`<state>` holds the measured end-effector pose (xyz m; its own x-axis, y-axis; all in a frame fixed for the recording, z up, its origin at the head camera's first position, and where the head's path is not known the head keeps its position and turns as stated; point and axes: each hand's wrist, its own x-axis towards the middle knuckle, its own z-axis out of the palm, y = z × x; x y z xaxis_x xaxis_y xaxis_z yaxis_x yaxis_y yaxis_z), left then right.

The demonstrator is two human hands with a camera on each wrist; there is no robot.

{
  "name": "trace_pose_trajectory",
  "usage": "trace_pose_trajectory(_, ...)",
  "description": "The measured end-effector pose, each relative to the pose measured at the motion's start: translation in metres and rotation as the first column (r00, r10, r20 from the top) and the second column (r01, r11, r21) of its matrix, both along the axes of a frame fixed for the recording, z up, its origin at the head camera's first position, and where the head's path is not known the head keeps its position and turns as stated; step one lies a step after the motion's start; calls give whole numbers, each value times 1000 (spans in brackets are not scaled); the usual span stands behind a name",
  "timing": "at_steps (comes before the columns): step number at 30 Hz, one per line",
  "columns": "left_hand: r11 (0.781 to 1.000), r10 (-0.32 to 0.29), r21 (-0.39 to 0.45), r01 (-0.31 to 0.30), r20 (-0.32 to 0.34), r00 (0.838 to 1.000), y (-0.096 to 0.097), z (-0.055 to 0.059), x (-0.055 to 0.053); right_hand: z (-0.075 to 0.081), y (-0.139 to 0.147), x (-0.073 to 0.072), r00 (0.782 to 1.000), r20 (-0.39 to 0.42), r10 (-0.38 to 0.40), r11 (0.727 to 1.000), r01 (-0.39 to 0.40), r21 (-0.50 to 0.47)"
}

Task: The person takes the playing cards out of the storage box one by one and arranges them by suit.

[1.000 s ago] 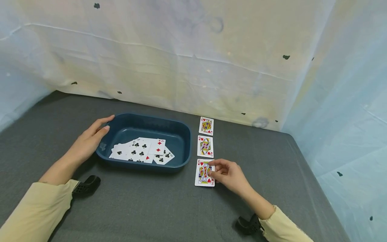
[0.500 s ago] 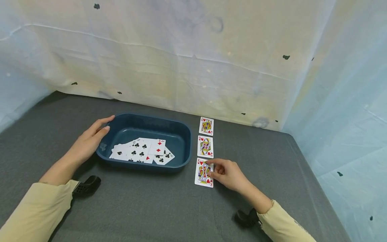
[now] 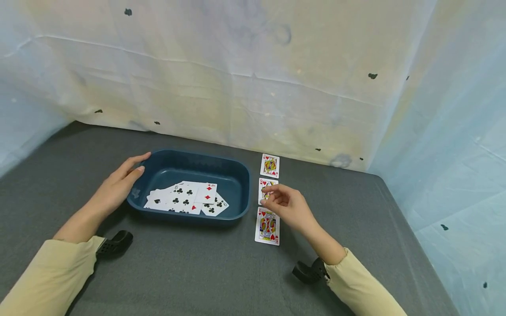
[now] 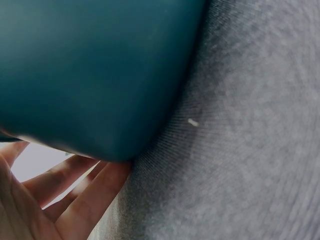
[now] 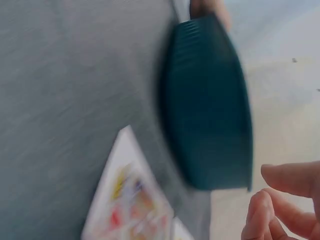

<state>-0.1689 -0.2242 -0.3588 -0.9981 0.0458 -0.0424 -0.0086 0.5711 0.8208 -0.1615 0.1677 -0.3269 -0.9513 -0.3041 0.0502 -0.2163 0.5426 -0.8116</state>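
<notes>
My left hand (image 3: 118,182) holds the left end of a dark blue tray (image 3: 237,175), thumb at the rim. In the left wrist view its fingers (image 4: 95,197) lie against the tray's outer wall. Inside the tray several playing cards (image 3: 179,197) lie face up, clubs and diamonds among them. My right hand (image 3: 290,208), fingers loosely bent and holding nothing, hovers over the queen of hearts (image 3: 262,193), hiding part of it. Nearer me lies the king of hearts (image 3: 266,228); beyond the queen, a jack of hearts (image 3: 270,166). In the right wrist view, thumb and fingertips stand apart.
A grey cloth (image 3: 189,272) covers the table. Pale sheets (image 3: 237,57) hang along the back and right side. The three heart cards form a column right of the tray, close to its right end. Black wrist mounts (image 3: 114,243) stick out below both forearms.
My right hand has straightened the king of hearts, let go of it and moved away from me, over the queen. My left hand and the tray stay put.
</notes>
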Motion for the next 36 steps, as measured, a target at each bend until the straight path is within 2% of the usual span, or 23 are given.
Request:
trace_pose_trajectory(4,1000,2,2,-2,-2,1000,0,0,0,10,-15,-6,1000,20,-9,995,11,-101)
trace_pose_trajectory(8,1000,3,-1,-3,-3,1000,0,1,1,18,-34,-13,999,41,24,987,-17,-161)
trace_pose_trajectory(14,1000,2,0,-2,1,1000,-2,1,1,22,-69,-28,984,152,93,978,-62,-201)
trace_pose_trajectory(18,1000,-2,-4,2,-1,1000,-2,1,1,19,-93,-36,977,183,106,985,-77,-155)
trace_pose_trajectory(25,1000,-9,2,9,4,1000,0,4,1,12,-119,-44,976,206,78,995,-64,-72)
trace_pose_trajectory(31,1000,-10,-5,10,8,1000,0,4,1,6,-133,-45,972,230,49,998,-57,26)
trace_pose_trajectory(36,1000,-4,-7,4,12,1000,1,4,2,0,-137,-45,973,227,33,987,-68,145)
